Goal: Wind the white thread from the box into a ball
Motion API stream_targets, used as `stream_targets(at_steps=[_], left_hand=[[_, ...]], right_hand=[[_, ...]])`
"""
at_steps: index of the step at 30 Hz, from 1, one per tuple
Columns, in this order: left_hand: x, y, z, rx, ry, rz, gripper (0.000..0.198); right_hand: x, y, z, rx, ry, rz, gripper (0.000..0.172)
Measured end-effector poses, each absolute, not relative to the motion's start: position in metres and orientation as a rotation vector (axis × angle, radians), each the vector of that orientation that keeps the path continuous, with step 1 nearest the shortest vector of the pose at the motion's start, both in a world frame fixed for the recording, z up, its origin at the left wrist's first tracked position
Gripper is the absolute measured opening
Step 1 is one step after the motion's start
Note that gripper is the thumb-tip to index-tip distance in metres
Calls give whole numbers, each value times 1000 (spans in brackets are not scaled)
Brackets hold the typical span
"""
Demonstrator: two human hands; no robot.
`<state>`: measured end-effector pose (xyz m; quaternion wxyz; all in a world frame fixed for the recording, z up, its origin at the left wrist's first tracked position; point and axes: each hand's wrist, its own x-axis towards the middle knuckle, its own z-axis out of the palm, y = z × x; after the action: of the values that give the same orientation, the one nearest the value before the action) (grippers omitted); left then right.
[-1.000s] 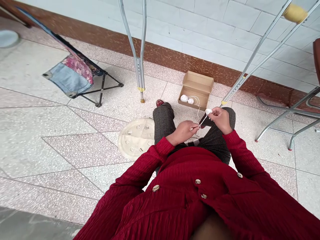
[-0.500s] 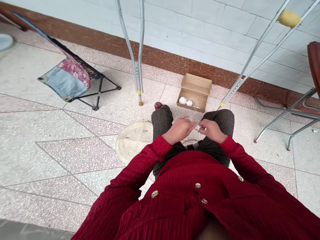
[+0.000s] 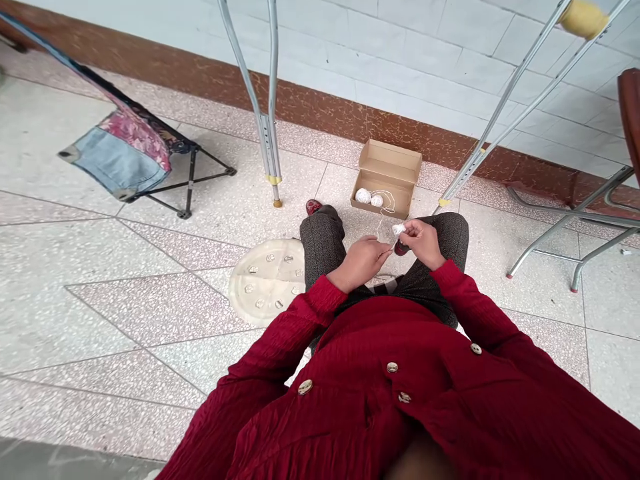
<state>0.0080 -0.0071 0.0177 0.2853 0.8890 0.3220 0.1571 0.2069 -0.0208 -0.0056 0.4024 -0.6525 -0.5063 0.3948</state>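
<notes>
Right hand [image 3: 424,243], left hand [image 3: 361,261] pinching one thread [image 3: 399,230], two balls [image 3: 363,196] boxed

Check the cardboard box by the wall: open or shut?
Open. The cardboard box has its lid flap folded back toward the wall, and two white yarn balls lie visible inside.

You wear a dark red ribbed cardigan [image 3: 360,353] with pale round buttons [image 3: 305,387] and long sleeves [image 3: 293,330], over grey speckled trousers [image 3: 323,243]

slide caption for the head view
Seated person's left hand and right hand hold white thread near an open cardboard box
</notes>
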Motion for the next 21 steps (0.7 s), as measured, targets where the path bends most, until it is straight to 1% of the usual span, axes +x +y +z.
stream_targets(at_steps=[2, 4, 6, 9, 11, 14, 17, 21], left_hand=[[0, 6, 21, 2459, 862, 472, 29], [-5, 20, 25, 2470, 882, 544, 26], [-6, 29, 27, 2410, 901, 596, 24], [3, 31, 26, 2177, 913, 614, 31], [11, 28, 22, 2002, 934, 621, 35], [19, 23, 17, 1852, 945, 607, 36], [19, 24, 16, 1818, 931, 545, 36], [16, 24, 18, 1808, 944, 510, 36]], right_hand=[[202, -26, -11, -1661, -1411, 1008, 12], [196, -33, -9, -1601, -1437, 1102, 12], [192, -37, -2, -1497, -1362, 1248, 18], [190, -38, 9, -1375, -1205, 1403, 29], [190, -37, 13, -1352, -1132, 1426, 34], [190, -39, 12, -1381, -1059, 1441, 39], [187, -41, 9, -1423, -1027, 1471, 43], [181, -45, 11, -1442, -935, 1462, 52]])
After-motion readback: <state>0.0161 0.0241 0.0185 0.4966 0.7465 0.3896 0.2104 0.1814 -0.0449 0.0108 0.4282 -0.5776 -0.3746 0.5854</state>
